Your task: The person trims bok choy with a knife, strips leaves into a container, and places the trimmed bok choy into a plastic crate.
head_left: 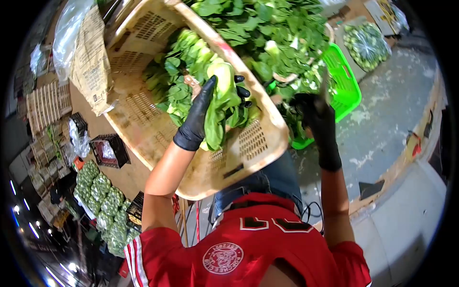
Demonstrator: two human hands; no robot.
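Observation:
My left hand [203, 107], in a black glove, is closed around a head of bok choy [223, 107], its pale base pointing up and its leaves hanging down. It is over a stained, cream-coloured slotted crate [138, 138], where more bok choy [184, 57] lies in a row. To the right, my right hand [313, 115], also gloved in black, is closed on what looks like a knife [325, 86], its blade pointing up and partly blurred. Beneath and behind this hand is a bright green basket [355, 93] with leaf scraps in it.
A large heap of loose greens [287, 28] spreads beyond the crate. At the far right sits a clear bag of greens [366, 45]. A paper sack [91, 64] rests against the crate's left side. Several bagged vegetables [103, 196] and a dark crate [110, 150] stand lower left.

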